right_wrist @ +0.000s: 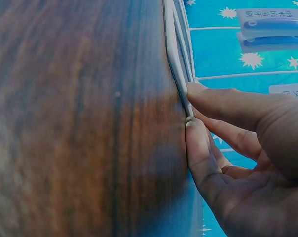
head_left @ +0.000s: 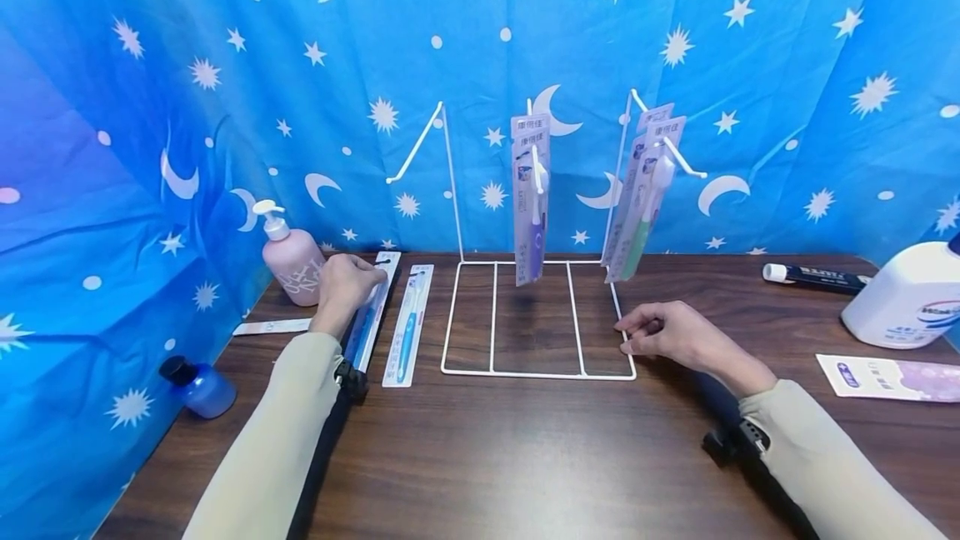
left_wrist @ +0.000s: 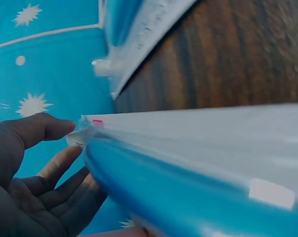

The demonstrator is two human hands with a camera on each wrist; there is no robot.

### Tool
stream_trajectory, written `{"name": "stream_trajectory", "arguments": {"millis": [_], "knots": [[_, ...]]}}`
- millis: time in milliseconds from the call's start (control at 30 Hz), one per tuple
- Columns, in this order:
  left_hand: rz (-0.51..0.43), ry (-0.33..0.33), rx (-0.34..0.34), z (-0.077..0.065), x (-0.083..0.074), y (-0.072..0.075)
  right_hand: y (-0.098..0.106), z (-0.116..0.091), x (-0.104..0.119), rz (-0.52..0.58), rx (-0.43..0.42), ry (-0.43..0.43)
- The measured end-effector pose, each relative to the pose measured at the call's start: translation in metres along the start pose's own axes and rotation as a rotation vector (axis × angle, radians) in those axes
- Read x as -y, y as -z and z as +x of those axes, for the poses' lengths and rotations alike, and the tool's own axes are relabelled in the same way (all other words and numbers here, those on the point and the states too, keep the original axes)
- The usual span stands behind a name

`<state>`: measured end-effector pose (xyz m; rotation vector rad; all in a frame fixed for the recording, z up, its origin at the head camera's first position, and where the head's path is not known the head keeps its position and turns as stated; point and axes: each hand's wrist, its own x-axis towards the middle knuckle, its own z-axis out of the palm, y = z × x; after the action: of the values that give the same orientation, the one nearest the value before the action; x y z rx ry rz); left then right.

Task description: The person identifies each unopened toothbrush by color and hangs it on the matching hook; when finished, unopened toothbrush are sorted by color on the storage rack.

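Observation:
My left hand (head_left: 343,290) pinches the upper end of a packaged blue toothbrush (head_left: 378,307) at the left of the table. In the left wrist view, thumb and finger meet at the end of that package (left_wrist: 203,128). Just to its right a second packaged blue toothbrush (head_left: 408,327) lies flat. My right hand (head_left: 675,333) pinches the right side wire of a white wire rack (head_left: 540,375); the right wrist view shows thumb and fingertips on the wire (right_wrist: 176,64). Packaged toothbrushes hang on the rack's middle hook (head_left: 531,215) and right hook (head_left: 637,215). The left hook (head_left: 416,142) is bare.
A pink pump bottle (head_left: 292,265), a white strip (head_left: 272,327) and a blue bottle (head_left: 206,390) are at the left. At the right are a black tube (head_left: 817,277), a white bottle (head_left: 903,302) and a flat purple-white packet (head_left: 888,377). A blue star-patterned curtain (head_left: 465,48) hangs behind.

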<state>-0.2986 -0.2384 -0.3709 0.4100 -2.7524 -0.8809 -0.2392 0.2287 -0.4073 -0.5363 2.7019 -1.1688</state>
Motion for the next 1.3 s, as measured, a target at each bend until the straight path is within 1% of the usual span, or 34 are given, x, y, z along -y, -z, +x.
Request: {"name": "stream_trajectory", "arguments": {"millis": [100,200,300,500,667,833,900,1000,1100,1200,1300], "knots": [[-0.024,-0.02,-0.019,-0.004,-0.005,0.006,0.0,-0.001,-0.001,0.001,0.0,-0.002],[-0.049,-0.056,-0.047,-0.009,-0.011,0.013,0.0,-0.001,-0.001,0.007,0.003,-0.005],[-0.073,-0.105,-0.088,-0.016,-0.017,0.022,0.001,-0.001,-0.001,0.011,0.004,-0.006],[-0.136,-0.174,-0.135,-0.032,-0.03,0.037,-0.001,-0.001,-0.001,0.01,0.009,-0.007],[-0.183,-0.23,-0.174,-0.044,-0.044,0.046,-0.002,-0.002,-0.002,0.016,0.012,-0.01],[-0.23,-0.308,-0.237,-0.052,-0.06,0.057,-0.002,0.0,-0.002,0.027,0.012,0.005],[-0.252,-0.332,-0.252,-0.056,-0.065,0.06,-0.002,0.0,-0.001,0.026,0.009,0.007],[-0.288,-0.358,-0.26,-0.062,-0.072,0.065,-0.001,0.0,-0.002,0.024,0.005,0.006],[-0.317,-0.37,-0.274,-0.069,-0.075,0.069,-0.001,0.0,-0.002,0.022,0.005,0.006],[-0.344,-0.374,-0.301,-0.076,-0.077,0.073,0.0,0.0,-0.002,0.021,0.01,0.005],[-0.352,-0.38,-0.338,-0.083,-0.08,0.078,0.001,0.0,-0.002,0.015,0.009,0.012]]}}
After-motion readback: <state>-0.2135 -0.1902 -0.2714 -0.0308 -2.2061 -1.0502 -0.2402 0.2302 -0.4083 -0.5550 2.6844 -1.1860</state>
